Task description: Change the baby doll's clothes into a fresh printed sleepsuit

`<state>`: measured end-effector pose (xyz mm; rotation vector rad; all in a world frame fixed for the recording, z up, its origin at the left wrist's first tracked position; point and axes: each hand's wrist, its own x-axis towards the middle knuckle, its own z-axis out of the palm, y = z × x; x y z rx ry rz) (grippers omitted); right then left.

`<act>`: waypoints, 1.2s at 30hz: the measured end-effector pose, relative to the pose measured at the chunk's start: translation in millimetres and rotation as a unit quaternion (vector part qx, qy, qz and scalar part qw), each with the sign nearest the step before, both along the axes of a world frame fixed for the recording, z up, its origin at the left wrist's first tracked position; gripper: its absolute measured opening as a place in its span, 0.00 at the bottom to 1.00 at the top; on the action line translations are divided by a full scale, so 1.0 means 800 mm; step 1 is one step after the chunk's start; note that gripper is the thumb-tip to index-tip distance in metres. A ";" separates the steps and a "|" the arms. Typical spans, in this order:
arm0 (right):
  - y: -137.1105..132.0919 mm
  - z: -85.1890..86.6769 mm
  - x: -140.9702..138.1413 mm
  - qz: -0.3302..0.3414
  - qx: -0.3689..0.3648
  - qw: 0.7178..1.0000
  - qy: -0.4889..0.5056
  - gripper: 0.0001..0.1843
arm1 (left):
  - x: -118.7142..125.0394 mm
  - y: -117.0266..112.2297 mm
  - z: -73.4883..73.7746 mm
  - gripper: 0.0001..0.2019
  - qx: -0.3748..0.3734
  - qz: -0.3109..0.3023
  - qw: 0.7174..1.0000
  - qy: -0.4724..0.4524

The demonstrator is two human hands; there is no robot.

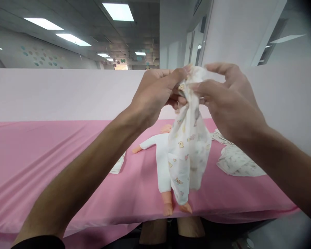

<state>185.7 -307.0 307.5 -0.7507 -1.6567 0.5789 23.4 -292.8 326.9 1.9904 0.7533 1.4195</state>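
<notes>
My left hand [155,95] and my right hand [226,100] are raised in front of me, both pinching the top of a small white printed baby garment [188,152]. The garment hangs down between my hands, with little animal prints on it. Below and behind it a baby doll [162,162] in a white suit lies on its back on the pink table cover [46,162]. The hanging garment hides the doll's right side and much of its head; its bare feet show near the table's front edge.
A second printed cloth [235,160] lies crumpled on the table to the right of the doll. A small white piece [118,166] peeks out beside my left forearm. A pale pink partition [54,93] runs along the far side of the table.
</notes>
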 end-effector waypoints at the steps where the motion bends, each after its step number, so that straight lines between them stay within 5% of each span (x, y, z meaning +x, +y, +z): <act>1: -0.003 -0.001 -0.003 0.014 0.010 1.000 0.011 0.27 | 0.002 -0.002 0.002 0.18 0.013 -0.008 1.000 0.000; 4: -0.001 -0.009 -0.006 0.048 0.023 0.998 0.024 0.37 | 0.006 -0.008 0.004 0.18 0.050 -0.007 0.999 0.020; 9: 0.022 -0.017 0.002 0.031 0.027 0.998 0.041 0.18 | 0.007 -0.020 -0.007 0.13 0.100 -0.017 0.994 0.047; 12: 0.030 -0.014 0.006 0.013 0.009 0.997 0.080 0.15 | 0.003 -0.021 -0.034 0.24 0.136 0.099 0.986 -0.011; 14: 0.031 -0.009 0.008 0.015 -0.006 0.993 0.117 0.14 | 0.001 -0.018 -0.064 0.38 0.087 0.136 0.985 -0.059; 17: 0.030 0.000 0.008 0.049 -0.003 0.985 0.164 0.14 | 0.004 -0.012 -0.121 0.44 -0.089 0.007 0.991 -0.097; 22: 0.042 0.004 0.012 0.058 0.004 0.974 0.218 0.14 | 0.023 -0.020 -0.188 0.22 -0.315 -0.178 0.921 -0.148; 25: 0.062 -0.004 0.021 0.054 -0.057 0.971 0.224 0.09 | 0.030 -0.031 -0.192 0.21 -0.367 -0.200 0.895 -0.156; 28: 0.088 -0.022 0.035 0.045 -0.098 0.970 0.216 0.07 | 0.027 -0.040 -0.182 0.22 -0.363 -0.165 0.907 -0.135; 32: 0.118 -0.067 0.053 0.018 -0.171 0.961 0.214 0.08 | 0.006 -0.053 -0.164 0.18 -0.289 -0.063 0.953 -0.067; 36: 0.116 -0.132 0.055 0.135 -0.329 0.931 0.087 0.04 | -0.021 -0.060 -0.148 0.18 -0.111 0.097 0.989 0.022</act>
